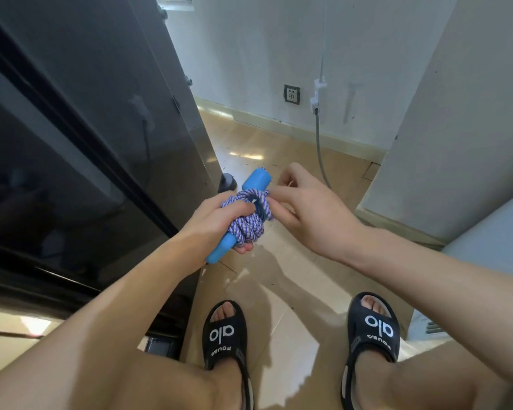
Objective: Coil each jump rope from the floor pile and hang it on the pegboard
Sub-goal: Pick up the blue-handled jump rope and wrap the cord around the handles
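Note:
A jump rope [251,221] with blue handles and purple-and-white braided cord is wound into a tight bundle around its handles. My left hand [216,218] grips the bundle from the left, thumb pressing on the cord. One blue handle end [256,180] sticks up and away, another [219,251] pokes out below my palm. My right hand [311,208] is just right of the bundle, fingers loosely spread, fingertips touching the cord's outer loop. No floor pile or pegboard is in view.
A tall dark glossy cabinet [86,143] fills the left. A white wall with a socket [292,94] and a hanging grey cable [319,137] stands ahead. A white pillar [456,128] is on the right. My feet in black slides [224,335] stand on beige tiles.

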Demonstrator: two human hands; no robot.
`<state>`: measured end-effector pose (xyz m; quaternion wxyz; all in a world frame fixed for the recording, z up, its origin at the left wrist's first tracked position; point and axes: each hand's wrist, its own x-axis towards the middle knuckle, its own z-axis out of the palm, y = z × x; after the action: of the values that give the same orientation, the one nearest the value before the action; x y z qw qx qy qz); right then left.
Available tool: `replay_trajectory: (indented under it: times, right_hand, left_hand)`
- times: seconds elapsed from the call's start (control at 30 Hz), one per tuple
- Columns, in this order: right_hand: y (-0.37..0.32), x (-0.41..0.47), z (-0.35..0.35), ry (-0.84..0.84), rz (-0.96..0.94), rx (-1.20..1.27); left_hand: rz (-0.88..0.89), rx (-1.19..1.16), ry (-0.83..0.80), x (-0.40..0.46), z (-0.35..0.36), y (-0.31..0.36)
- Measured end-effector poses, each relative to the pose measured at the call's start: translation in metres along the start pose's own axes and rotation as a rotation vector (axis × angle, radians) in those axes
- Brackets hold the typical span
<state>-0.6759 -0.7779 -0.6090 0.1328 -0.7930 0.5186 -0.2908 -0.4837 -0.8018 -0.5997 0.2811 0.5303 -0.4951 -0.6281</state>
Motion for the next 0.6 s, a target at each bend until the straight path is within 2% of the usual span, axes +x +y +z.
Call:
replay_trajectory:
  times: [0.1,0.2,0.27,0.4,0.53,0.6]
  right_hand:
    - [-0.003,0.001,-0.001,-0.023,-0.005,0.067]
    - [-0.003,0.004,-0.015,-0.029,0.189,0.324]
    - [-0.004,0.002,-0.019,-0.017,0.232,0.417]
    - [-0.013,0.003,-0.018,0.049,0.039,0.260]
    - [-0.020,0.002,-0.020,0.053,0.004,0.251]
    - [-0.018,0.002,-0.021,0.064,0.048,0.257]
  left_hand:
    - [0.067,0.063,-0.002,0.000,-0.002,0.000]
    - [0.106,0.153,0.007,0.002,-0.003,-0.002]
    - [0.124,0.213,0.023,0.003,-0.004,-0.003]
    - [0.184,0.343,0.073,0.003,0.000,-0.005]
    - [0.218,0.451,0.125,0.005,0.005,-0.003]
    - [0.166,0.359,0.080,0.005,0.005,-0.003]
